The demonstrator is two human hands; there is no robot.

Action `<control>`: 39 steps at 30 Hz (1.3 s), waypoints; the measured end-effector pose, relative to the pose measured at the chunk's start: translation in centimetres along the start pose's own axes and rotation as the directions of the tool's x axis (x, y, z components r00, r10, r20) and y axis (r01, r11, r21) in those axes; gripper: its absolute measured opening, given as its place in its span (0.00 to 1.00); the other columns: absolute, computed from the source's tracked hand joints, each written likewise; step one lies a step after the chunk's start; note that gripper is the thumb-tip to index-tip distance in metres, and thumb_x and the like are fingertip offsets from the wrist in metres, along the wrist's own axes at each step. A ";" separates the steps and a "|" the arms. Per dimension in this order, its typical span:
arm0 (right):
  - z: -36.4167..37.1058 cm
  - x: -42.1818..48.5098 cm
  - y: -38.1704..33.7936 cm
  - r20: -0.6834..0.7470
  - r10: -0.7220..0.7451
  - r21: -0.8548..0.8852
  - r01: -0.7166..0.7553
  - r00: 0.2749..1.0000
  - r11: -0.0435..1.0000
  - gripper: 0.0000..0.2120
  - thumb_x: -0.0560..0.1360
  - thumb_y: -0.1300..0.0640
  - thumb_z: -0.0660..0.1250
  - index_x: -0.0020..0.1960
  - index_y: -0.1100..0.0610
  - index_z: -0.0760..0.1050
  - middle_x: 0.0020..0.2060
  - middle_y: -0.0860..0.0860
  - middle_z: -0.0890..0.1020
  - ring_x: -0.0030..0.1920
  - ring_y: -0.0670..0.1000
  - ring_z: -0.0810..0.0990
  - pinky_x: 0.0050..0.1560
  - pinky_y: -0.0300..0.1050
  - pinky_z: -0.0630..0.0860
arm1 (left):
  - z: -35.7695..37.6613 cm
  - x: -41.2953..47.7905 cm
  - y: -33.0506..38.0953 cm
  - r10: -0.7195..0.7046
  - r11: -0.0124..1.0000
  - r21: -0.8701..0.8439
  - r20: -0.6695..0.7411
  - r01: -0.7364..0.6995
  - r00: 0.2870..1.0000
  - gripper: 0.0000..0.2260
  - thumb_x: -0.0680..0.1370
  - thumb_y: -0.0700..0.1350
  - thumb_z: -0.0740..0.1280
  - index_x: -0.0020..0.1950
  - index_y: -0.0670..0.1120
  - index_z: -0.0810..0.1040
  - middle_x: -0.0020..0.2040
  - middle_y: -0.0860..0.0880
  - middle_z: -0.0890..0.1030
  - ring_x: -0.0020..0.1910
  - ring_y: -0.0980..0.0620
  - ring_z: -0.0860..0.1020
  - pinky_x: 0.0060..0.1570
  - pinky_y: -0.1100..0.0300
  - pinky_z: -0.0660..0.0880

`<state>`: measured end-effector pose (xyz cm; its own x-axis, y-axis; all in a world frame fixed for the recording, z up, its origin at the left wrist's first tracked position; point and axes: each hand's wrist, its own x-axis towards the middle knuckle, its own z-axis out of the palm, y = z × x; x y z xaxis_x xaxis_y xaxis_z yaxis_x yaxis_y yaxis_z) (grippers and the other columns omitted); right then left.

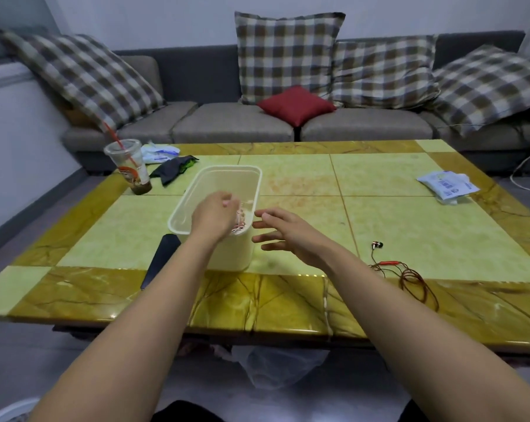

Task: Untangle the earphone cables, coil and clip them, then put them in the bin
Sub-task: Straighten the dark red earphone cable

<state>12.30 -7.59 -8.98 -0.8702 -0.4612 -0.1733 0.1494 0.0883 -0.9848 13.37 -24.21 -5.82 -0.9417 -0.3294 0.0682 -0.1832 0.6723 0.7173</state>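
Note:
A translucent white plastic bin [227, 178] stands on the table in front of me. My left hand [213, 216] reaches over its near rim, fingers curled, with a pale coiled earphone cable [240, 219] just beside and under the fingertips inside the bin; whether the fingers still hold it is unclear. My right hand [283, 231] hovers just right of the bin, fingers spread and holding nothing. A second earphone set with a reddish-brown cable [409, 277] lies loose near the table's front right edge, its earbud [377, 245] pointing away from me.
A black flat object [161, 258] lies left of the bin. A plastic cup with a red straw [129, 166], a dark cloth [173, 169] and a white packet [158, 153] sit at the back left. Another white packet [446, 185] lies at the right. A sofa with cushions stands behind the table [379, 208].

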 end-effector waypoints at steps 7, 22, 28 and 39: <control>-5.1 -2.1 1.2 -0.190 0.015 -0.198 -0.053 0.982 0.979 0.10 0.80 0.63 0.61 0.57 0.61 0.78 0.46 0.55 0.84 0.41 0.49 0.82 0.41 0.40 0.76 | 4.0 -2.4 3.0 0.302 0.953 0.063 -0.262 -0.296 0.917 0.09 0.80 0.44 0.62 0.54 0.50 0.81 0.53 0.50 0.76 0.49 0.51 0.76 0.51 0.56 0.72; -14.9 -9.6 8.1 -0.426 0.113 -0.644 -0.389 0.898 0.659 0.15 0.70 0.57 0.72 0.54 0.52 0.71 0.40 0.48 0.77 0.44 0.52 0.77 0.47 0.47 0.75 | 20.4 -7.7 4.1 0.285 0.911 0.158 0.426 -0.381 0.859 0.11 0.74 0.53 0.71 0.55 0.54 0.78 0.45 0.52 0.81 0.48 0.48 0.79 0.43 0.56 0.73; -16.1 -9.2 9.6 -0.413 0.081 -0.692 -0.370 0.907 0.620 0.17 0.66 0.53 0.79 0.48 0.52 0.74 0.42 0.47 0.77 0.44 0.49 0.75 0.42 0.43 0.69 | 21.2 -7.1 4.1 0.310 0.871 0.262 0.363 -0.415 0.879 0.07 0.76 0.53 0.67 0.50 0.51 0.79 0.48 0.52 0.81 0.50 0.48 0.79 0.45 0.55 0.74; -17.8 -9.7 8.1 -0.688 -0.020 -0.089 -0.057 0.725 0.994 0.05 0.77 0.60 0.68 0.53 0.59 0.76 0.39 0.56 0.82 0.29 0.46 0.79 0.29 0.37 0.73 | 19.3 -5.1 3.9 0.030 0.995 0.099 -0.011 -0.028 1.000 0.18 0.81 0.45 0.62 0.69 0.40 0.65 0.56 0.42 0.80 0.54 0.39 0.79 0.48 0.50 0.74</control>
<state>13.56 13.31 -15.17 -0.9572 0.2715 -0.1002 0.1561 0.1930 -0.9687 12.00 -7.06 -16.75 -0.9437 -0.3164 0.0967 -0.1833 0.7434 0.6433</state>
